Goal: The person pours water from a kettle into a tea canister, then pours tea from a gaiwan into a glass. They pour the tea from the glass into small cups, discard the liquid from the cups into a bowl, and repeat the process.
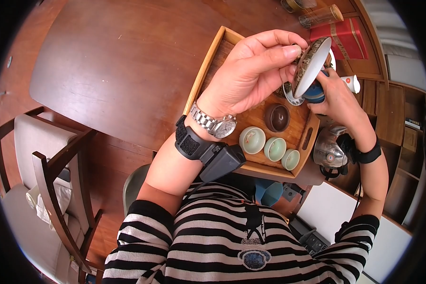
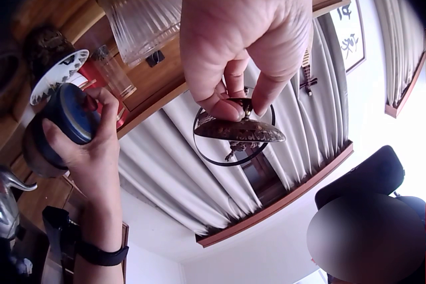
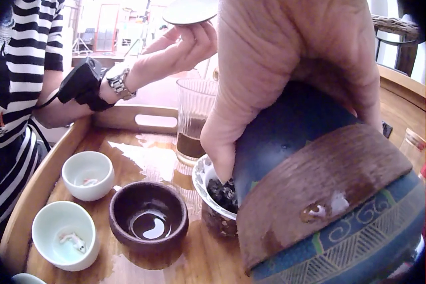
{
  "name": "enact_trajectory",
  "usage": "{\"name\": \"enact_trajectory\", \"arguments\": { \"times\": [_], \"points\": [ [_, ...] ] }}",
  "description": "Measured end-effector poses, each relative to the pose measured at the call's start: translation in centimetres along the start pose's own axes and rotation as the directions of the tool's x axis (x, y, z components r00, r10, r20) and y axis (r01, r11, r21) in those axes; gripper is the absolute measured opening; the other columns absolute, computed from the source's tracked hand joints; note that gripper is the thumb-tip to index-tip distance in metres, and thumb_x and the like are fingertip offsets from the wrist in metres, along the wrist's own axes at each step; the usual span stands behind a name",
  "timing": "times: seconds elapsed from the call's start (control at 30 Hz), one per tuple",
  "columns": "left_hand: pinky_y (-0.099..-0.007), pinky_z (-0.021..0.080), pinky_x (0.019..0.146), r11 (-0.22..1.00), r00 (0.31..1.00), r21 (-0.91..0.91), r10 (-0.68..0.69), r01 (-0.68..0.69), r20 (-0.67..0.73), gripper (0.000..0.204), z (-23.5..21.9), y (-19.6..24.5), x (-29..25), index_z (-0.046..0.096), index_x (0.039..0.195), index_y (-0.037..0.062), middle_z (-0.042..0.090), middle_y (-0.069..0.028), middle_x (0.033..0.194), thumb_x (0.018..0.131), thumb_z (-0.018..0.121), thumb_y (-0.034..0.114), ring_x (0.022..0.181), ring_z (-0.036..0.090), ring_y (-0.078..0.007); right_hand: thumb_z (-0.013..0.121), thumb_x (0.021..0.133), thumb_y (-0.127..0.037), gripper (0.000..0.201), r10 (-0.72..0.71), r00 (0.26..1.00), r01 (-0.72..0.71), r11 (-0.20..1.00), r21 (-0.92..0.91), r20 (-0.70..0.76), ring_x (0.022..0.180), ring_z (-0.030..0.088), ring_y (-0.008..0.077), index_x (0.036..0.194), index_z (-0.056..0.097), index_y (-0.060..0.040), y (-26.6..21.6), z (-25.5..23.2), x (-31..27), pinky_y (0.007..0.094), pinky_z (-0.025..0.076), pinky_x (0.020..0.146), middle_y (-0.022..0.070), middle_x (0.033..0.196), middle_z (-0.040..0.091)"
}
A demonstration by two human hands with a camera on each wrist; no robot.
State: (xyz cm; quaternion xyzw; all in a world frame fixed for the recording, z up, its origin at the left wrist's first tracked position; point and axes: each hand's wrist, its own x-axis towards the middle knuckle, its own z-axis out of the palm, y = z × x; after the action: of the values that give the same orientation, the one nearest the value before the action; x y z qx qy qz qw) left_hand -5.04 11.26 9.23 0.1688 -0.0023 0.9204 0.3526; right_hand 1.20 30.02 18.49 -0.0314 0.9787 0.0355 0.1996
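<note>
My left hand (image 1: 251,71) pinches the knob of a dark patterned lid (image 1: 312,66), its white underside tilted to the right in the head view. The left wrist view shows thumb and fingers at the knob. In my right hand (image 1: 341,98) is a blue canister (image 3: 333,191) with a brown band, gripped around its body and tilted. Close beside and below it in the right wrist view stands a patterned cup (image 3: 219,223) with a white rim. Dark leaves (image 3: 225,195) lie inside this cup. The canister hides part of it.
The wooden tray (image 1: 202,78) bears a dark brown bowl (image 1: 277,118), three pale green cups, including one cup (image 1: 252,140) near the front, and a glass pitcher (image 3: 194,121) holding brown liquid. A metal kettle (image 1: 330,147) stands right of the tray, with a red box (image 1: 348,39) behind.
</note>
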Motion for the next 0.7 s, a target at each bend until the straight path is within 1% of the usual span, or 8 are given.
{"name": "enact_trajectory", "arguments": {
  "times": [0.2, 0.3, 0.4, 0.6, 0.7],
  "points": [
    [-0.0236, 0.048, 0.071, 1.0, 1.0, -0.01, -0.004, 0.004, -0.007, 0.02, 0.03, 0.0, -0.03, 0.054, 0.105, -0.0018, 0.059, -0.0071, 0.089, 0.087, 0.052, 0.006, 0.078, 0.057, -0.0111, 0.07, 0.056, -0.008, 0.059, 0.004, 1.0, -0.004, 1.0, -0.003, 0.006, 0.08, 0.054, 0.0393, 0.108, 0.043, -0.0131, -0.01, -0.04, 0.14, 0.0422, 0.048, 0.071, 0.0213, 0.086, 0.05],
    [-0.0236, 0.048, 0.071, 1.0, 1.0, -0.007, -0.003, 0.003, -0.004, 0.02, 0.02, 0.02, -0.02, 0.054, 0.105, -0.0018, 0.059, -0.0071, 0.089, 0.087, 0.052, 0.007, 0.078, 0.057, -0.011, 0.07, 0.056, -0.008, 0.059, -0.037, 0.999, 0.037, 0.999, 0.013, -0.009, 0.081, 0.053, 0.0387, 0.108, 0.043, -0.0132, 0.15, 0.07, 0.18, 0.042, 0.048, 0.071, 0.0215, 0.085, 0.051],
    [-0.0232, 0.048, 0.071, 1.0, 1.0, 0.0, 0.0, 0.0, 0.0, 0.02, 0.0, 0.02, -0.03, 0.053, 0.105, -0.0017, 0.059, -0.007, 0.089, 0.087, 0.052, 0.007, 0.077, 0.057, -0.0106, 0.07, 0.056, -0.008, 0.058, 0.002, 1.0, -0.002, 1.0, -0.004, 0.007, 0.082, 0.053, 0.0377, 0.107, 0.043, -0.0128, 0.02, 0.06, 0.2, 0.042, 0.047, 0.071, 0.0205, 0.085, 0.052],
    [-0.0222, 0.048, 0.07, 1.0, 1.0, 0.003, 0.003, -0.003, 0.001, 0.02, 0.02, -0.01, -0.03, 0.054, 0.105, -0.0016, 0.059, -0.0067, 0.088, 0.087, 0.052, 0.007, 0.076, 0.057, -0.0101, 0.069, 0.056, -0.007, 0.057, -0.06, 0.998, 0.06, 0.998, 0.019, 0.0, 0.082, 0.053, 0.0374, 0.106, 0.043, -0.012, -0.04, 0.01, 0.56, 0.0423, 0.047, 0.071, 0.0211, 0.085, 0.053],
    [-0.0221, 0.048, 0.07, 1.0, 1.0, 0.006, 0.007, -0.007, 0.002, 0.02, -0.02, -0.02, -0.02, 0.054, 0.105, -0.0016, 0.059, -0.0068, 0.088, 0.087, 0.052, 0.007, 0.076, 0.057, -0.0101, 0.069, 0.055, -0.007, 0.06, -0.079, 0.997, 0.078, 0.996, 0.045, 0.011, 0.083, 0.053, 0.0384, 0.109, 0.043, -0.0126, -0.38, -0.12, 0.76, 0.0425, 0.047, 0.072, 0.0228, 0.084, 0.052]
  ]
}}
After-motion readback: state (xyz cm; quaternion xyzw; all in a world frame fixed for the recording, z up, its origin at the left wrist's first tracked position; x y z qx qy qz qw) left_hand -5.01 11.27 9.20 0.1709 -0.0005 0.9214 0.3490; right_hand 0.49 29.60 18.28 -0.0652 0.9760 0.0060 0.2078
